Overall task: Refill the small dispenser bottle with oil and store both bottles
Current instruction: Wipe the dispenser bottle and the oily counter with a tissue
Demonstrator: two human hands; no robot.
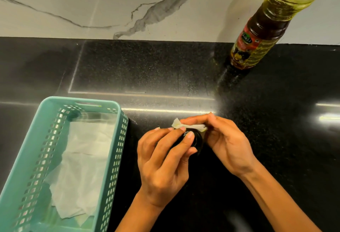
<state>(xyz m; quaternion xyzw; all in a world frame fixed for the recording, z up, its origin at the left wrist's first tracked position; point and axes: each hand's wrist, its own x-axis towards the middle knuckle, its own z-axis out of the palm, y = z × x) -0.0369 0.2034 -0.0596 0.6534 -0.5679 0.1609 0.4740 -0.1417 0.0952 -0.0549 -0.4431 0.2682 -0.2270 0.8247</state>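
A small dark dispenser bottle (197, 140) stands on the black counter near its front, mostly hidden by my hands; only its black top shows. My left hand (163, 161) is wrapped around it. My right hand (226, 139) pinches a crumpled piece of white tissue (185, 125) against the bottle's top. The large oil bottle (272, 18), clear plastic with yellow oil and a red label, stands upright at the back right by the wall.
A teal perforated plastic basket (110, 160) sits at the left, lined with white paper. The black stone counter (147, 69) runs back to a white marble wall (92, 1).
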